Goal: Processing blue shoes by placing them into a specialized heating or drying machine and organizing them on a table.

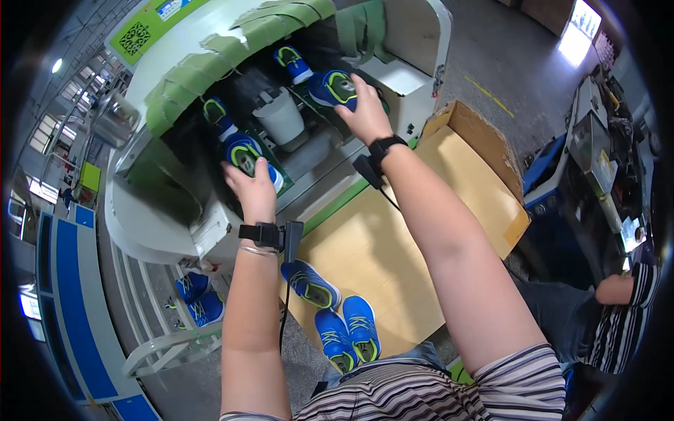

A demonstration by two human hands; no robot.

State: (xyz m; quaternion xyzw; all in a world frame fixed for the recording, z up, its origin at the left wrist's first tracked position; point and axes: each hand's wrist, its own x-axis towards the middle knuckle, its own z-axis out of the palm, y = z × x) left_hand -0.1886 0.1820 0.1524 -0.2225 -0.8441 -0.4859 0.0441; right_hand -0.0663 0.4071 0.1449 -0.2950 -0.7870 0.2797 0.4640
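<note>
Both my arms reach into the opening of a white machine (126,210) with green strip curtains. My left hand (254,188) grips the heel end of a blue sneaker (242,146) with yellow-green trim, on the left side inside. On the right side, my right hand (368,112) holds another blue sneaker (327,85), thumb and fingers around its collar. Behind these two, deeper in, sit a second left sneaker (217,114) and a second right sneaker (291,63). A grey-white block (281,121) stands between the two sides.
In front of the machine is a tan cardboard-covered surface (393,259) with several blue sneakers (360,324) near me. More blue shoes (203,303) lie on a metal rack (144,295) at the left. A cardboard box wall (484,151) rises at the right; a person in a striped sleeve (625,319) is beyond.
</note>
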